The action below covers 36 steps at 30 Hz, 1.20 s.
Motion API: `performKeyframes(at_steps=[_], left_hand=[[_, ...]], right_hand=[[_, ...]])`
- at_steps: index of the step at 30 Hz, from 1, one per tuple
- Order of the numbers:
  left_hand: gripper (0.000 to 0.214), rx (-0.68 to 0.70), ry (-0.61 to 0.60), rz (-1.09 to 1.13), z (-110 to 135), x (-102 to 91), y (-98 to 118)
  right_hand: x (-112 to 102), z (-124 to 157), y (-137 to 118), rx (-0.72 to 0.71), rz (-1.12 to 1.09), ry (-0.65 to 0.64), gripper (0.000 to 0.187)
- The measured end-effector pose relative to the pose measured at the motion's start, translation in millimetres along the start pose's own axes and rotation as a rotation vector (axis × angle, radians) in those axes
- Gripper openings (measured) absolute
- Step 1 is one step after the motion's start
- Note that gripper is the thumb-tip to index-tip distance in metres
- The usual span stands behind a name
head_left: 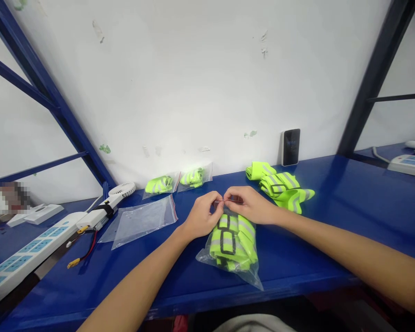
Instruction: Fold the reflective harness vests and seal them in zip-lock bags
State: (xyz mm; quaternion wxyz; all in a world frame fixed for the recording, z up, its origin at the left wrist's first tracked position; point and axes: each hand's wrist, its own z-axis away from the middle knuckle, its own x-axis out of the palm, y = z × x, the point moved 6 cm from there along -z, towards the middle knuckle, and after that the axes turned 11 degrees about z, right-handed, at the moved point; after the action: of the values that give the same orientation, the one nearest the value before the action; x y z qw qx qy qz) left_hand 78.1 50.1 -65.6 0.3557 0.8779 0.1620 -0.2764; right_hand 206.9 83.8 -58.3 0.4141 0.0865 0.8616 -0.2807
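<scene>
At the left end of the blue counter (332,193), I can see a white power strip (31,258), and just beside it a small white fan (121,189) with a yellow-ended wire (83,253). Next to these lies a flat clear zip bag (141,221). Behind it, near the wall, two small bags (193,177) hold folded neon-yellow reflective vests. In the middle, the person's left hand (202,214) and right hand (249,205) come together, and both are pinching with the fingertips touching at the top of a clear plastic bag (231,244). What is between the fingertips is too small for me to tell. This bag lies flat on the counter under the hands, with a folded reflective vest (231,242) packed inside. To the right are loose folded vests (280,189), then a black phone (290,147) leaning on the wall, and a second power strip (410,165).
</scene>
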Motion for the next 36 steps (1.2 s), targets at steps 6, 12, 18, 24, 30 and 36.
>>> performKeyframes(at_steps=[6,12,18,24,30,36], left_hand=[[0.02,0.016,-0.119,-0.022,-5,-10.8,-2],[0.024,0.018,-0.153,-0.134,-8,-34.9,-2],[0.024,0.011,-0.078,-0.261,-9,-69.7,-18],[0.025,0.015,-0.075,-0.35,-8,-72.6,-25],[0.028,-0.024,0.022,-0.438,-4,-89.7,-38],[0.031,-0.143,0.022,-0.654,4,-115.0,-61]], right_hand=[[1,-3,11,0.064,-0.077,-0.115,0.022],[-6,-5,12,0.09,-0.157,-0.207,0.029],[-24,-6,27,0.11,-0.032,-0.149,0.031],[-29,-6,31,0.054,0.102,-0.187,0.037],[-44,-4,42,0.022,0.291,-0.053,0.037],[-52,5,13,-0.09,0.198,0.001,0.046]])
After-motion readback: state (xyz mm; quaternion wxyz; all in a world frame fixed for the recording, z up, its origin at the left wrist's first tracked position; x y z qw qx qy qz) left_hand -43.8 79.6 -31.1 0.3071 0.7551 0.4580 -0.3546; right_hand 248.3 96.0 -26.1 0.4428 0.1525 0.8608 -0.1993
